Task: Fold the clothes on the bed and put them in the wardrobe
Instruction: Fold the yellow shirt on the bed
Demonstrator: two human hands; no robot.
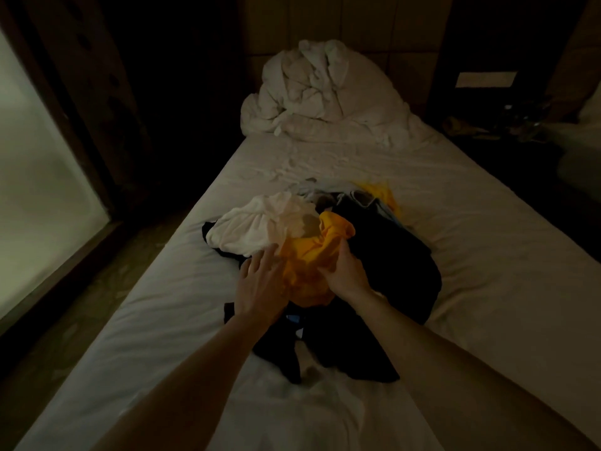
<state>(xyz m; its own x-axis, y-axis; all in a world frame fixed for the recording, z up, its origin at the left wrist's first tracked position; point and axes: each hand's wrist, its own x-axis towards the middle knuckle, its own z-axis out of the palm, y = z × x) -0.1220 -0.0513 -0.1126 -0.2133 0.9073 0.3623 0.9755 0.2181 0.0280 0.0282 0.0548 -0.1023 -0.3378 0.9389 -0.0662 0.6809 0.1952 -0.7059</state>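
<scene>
1. Lower centre of the frame: black garment [341,346] spread flat on the bed [162,320], long axis running roughly from lower centre up toward the right, bottom of the pile.
2. Centre: left hand [260,288] flat, fingers straight and apart, resting on the edge of the yellow garment [309,258]; grip of the right hand [344,271] clamped on a bunch of the same cloth.
3. Yellow garment crumpled on top of the pile, no clear long axis, bunched end pointing to upper right.
4. Just left of it: white garment [253,226], also crumpled.
5. Judged step: picking the first piece out of the heap; nothing folded yet. Next move calls for lifting it clear and shaking it flat.
6. Upper centre: rumpled duvet [325,92]. Wardrobe not identifiable in the dark.
</scene>
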